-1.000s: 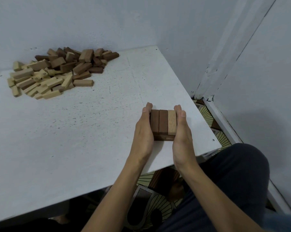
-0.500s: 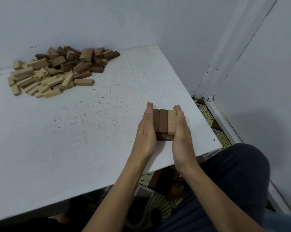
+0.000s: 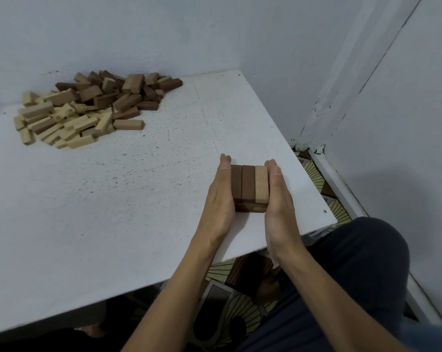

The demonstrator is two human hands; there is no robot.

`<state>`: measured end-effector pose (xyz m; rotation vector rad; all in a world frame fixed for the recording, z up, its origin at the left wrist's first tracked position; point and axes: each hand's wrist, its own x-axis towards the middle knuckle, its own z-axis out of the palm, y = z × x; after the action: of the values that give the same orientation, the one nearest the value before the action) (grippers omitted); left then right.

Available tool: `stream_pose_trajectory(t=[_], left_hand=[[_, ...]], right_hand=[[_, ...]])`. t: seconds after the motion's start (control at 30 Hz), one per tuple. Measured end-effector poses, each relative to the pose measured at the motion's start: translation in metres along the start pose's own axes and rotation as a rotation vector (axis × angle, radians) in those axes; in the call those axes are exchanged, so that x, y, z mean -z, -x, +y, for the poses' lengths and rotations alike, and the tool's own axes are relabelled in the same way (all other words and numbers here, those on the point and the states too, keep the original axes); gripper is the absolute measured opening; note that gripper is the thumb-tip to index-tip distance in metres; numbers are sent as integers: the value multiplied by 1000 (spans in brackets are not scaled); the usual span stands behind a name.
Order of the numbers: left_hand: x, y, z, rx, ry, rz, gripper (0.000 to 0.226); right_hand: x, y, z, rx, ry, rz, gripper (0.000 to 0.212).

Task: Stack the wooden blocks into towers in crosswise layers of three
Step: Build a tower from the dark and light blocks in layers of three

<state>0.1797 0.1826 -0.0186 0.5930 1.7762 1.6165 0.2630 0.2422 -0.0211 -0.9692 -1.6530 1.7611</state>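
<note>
Your left hand (image 3: 221, 199) and right hand (image 3: 279, 201), fingers (image 3: 274, 171) straight, press flat against opposite sides of the low tower (image 3: 250, 185) near the tabletop's (image 3: 113, 212) front right edge. Squeeze evenly to square the layers.

One view given, head-worn, wide-angle. Tabletop (image 3: 100, 224) looked down on from above its near edge, camera faced forward and down toward far right corner. Left hand (image 3: 218, 199) and right hand (image 3: 278, 201) caught close; far left corner seen well off.
</note>
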Motion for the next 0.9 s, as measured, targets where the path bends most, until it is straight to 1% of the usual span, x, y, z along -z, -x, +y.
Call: stream_pose_trajectory(t=[0.07,0.1,0.17,0.2,0.23,0.3,0.33,0.37,0.43,0.6,0.9], left_hand=[[9,-4,0,-13,35,-6,73],[17,-6,0,-29,14,-17,80],[37,-9,3,-81,-100,-64,79],[48,-9,7,-96,-161,-112,78],[60,-12,11,-112,-221,-180,84],[78,-20,15,-120,-410,-331,102],[84,-23,17,-116,-522,-380,108],[88,-27,17,-120,-630,-402,112],[88,-33,19,-141,-786,-416,113],[74,-43,12,-185,-927,-465,101],[65,-48,7,-240,-900,-437,97]], right_hand=[[9,-3,-1,37,47,14,67],[17,-5,-4,62,81,3,65],[40,-12,-10,120,156,-54,60],[53,-16,-15,140,229,-107,64],[66,-20,-19,157,331,-171,71],[88,-27,-26,179,609,-307,92],[94,-31,-28,179,754,-361,101],[98,-34,-31,183,873,-403,107],[96,-40,-32,193,986,-459,111],[78,-53,-23,241,1058,-518,111],[72,-59,-9,268,965,-526,111]])
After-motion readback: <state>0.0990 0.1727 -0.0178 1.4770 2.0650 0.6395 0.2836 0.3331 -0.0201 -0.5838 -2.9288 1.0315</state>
